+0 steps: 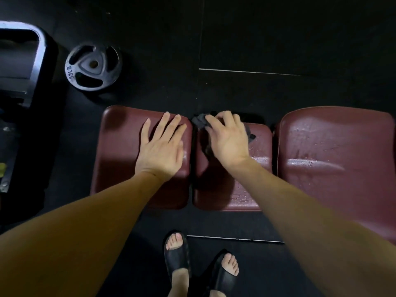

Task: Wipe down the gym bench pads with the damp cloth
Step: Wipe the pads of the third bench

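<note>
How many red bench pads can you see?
3, side by side: left pad under the left hand, middle pad under the cloth, right pad running off frame.

The three bench pads (334, 159) were dark maroon with a wet sheen; the cloth (200, 122) was dark grey. The floor (278, 39), sandals (177, 264) and weight plate (93, 67) were black.

Left hand (160, 144) rests flat on the left maroon bench pad (120, 155). Right hand (227, 140) presses a dark cloth (199, 122) onto the wet middle pad (242, 189). Weight plate (93, 67) lies on the floor.
</note>
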`<state>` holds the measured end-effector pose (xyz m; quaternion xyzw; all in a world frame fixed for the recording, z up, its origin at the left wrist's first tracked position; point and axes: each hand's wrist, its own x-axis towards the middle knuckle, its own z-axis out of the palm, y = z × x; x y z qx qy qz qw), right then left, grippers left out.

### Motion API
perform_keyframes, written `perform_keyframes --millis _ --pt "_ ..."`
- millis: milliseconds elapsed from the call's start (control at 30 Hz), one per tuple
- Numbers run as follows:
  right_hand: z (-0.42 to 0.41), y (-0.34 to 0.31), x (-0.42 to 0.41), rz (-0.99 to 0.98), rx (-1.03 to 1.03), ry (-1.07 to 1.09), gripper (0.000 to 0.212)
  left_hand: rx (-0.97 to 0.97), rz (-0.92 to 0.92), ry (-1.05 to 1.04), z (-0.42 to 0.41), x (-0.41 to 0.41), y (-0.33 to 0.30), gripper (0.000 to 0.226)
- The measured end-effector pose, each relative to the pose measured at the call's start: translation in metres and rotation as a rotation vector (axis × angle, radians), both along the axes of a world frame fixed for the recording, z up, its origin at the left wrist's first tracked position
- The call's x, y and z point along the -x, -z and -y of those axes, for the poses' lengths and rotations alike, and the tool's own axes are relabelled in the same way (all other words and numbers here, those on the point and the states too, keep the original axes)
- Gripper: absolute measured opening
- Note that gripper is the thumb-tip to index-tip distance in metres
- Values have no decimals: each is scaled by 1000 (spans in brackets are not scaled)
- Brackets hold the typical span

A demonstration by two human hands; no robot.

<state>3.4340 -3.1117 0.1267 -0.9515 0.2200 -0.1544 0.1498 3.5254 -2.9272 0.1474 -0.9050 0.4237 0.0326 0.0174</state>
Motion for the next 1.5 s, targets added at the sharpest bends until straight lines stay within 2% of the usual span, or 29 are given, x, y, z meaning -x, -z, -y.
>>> perform_keyframes --millis 67,133,200,267,333,400,467,533,633,733,800,867,933,1000,1133,1233,1300,1367,1433,1500 --pt "33 7 24 -6 56 15 28 12 -5 8 0 0 -1 57" --pt "60 11 50 -24 62 145 29 18 -4 9 0 1 -1 57" --pt "60 12 55 -30 3 300 30 16 18 15 0 1 0 56" --pt "32 9 27 -20 -43 395 29 10 39 20 -1 1 1 56" --pt "-6 3 -8 -6 -50 317 28 13 60 28 -1 1 2 55" --pt "-23 2 -26 15 -41 126 27 25 75 39 -2 1 3 54" --pt "-3 6 -13 33 -1 -17 28 41 74 42 -1 1 3 54" --pt "32 14 18 26 46 -21 29 38 70 31 0 1 3 54" --pt "68 18 56 -9 26 239 32 11 60 20 0 1 4 55" --pt "31 15 30 -28 -46 541 31 -31 66 18 -1 1 5 55" --pt "-12 4 -2 -12 -69 464 29 -46 59 19 0 1 5 56" --pt "-36 1 -15 -7 -81 241 31 -51 49 19 0 1 4 57" --pt "-17 5 0 13 -42 70 31 -31 34 12 0 2 3 57" --pt "20 14 37 12 17 55 31 -9 20 2 1 2 2 57" --pt "55 22 99 -3 -50 417 30 -2 32 -1 2 2 4 56" --pt "12 18 60 -20 -100 694 25 -21 38 -8 2 3 4 55" --pt "-24 10 30 -16 -127 603 26 -23 39 -8 2 3 4 55" --pt "-39 6 26 -25 -135 363 28 -17 39 -5 3 3 4 55" --pt "-15 9 46 -28 -120 135 29 -2 31 -7 3 3 4 55" --pt "19 15 77 -43 -54 67 28 8 29 -16 2 4 4 56"
